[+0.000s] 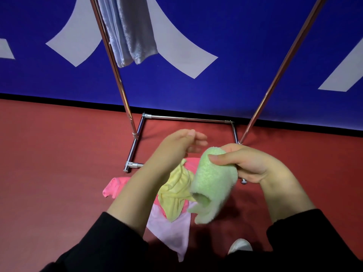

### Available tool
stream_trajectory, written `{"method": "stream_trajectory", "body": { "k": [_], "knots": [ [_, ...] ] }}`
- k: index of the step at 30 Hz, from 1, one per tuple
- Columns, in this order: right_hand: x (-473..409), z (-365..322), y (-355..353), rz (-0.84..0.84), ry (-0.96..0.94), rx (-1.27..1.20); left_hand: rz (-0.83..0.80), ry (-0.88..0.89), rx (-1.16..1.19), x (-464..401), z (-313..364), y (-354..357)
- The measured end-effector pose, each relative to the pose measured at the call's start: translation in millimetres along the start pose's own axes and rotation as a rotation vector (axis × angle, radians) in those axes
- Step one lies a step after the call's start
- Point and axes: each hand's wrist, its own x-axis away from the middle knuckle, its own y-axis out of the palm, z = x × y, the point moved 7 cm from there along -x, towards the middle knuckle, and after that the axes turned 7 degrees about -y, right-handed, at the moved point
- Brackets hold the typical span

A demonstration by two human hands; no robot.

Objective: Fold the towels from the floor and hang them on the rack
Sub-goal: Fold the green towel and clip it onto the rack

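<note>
Red floor (pixel 59 173) — green towel (pixel 212 183), thumb-pinched, right hand (pixel 249 163)

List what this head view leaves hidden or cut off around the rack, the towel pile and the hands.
- Rack: its top bar is cut off by the upper edge, head view.
- Grey towels: where they hang is cut off too.
- Towels on the floor: partly hidden by the left forearm and the green towel; their count is unclear.
- Right hand: fingers hidden behind the green towel.
- Left hand: fingertips motion-blurred.
</note>
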Motion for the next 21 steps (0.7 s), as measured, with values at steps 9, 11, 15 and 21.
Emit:
{"method": "stream_trajectory", "body": {
  "k": [9,11,15,21],
  "knots": [
    [6,-6,-3,-0.075,-0.006,0.020,-0.169,0.201,-0.225,10,7,26],
    [7,-7,0,-0.078,0.015,0.010,-0.210,0.198,-0.184,14,9,26],
    [9,-7,6,-0.110,0.029,0.060,-0.269,0.121,-0.099,16,9,26],
    [8,-2,12,-0.188,0.019,0.275,-0.183,0.066,0.090,17,15,9]
  ]
}}
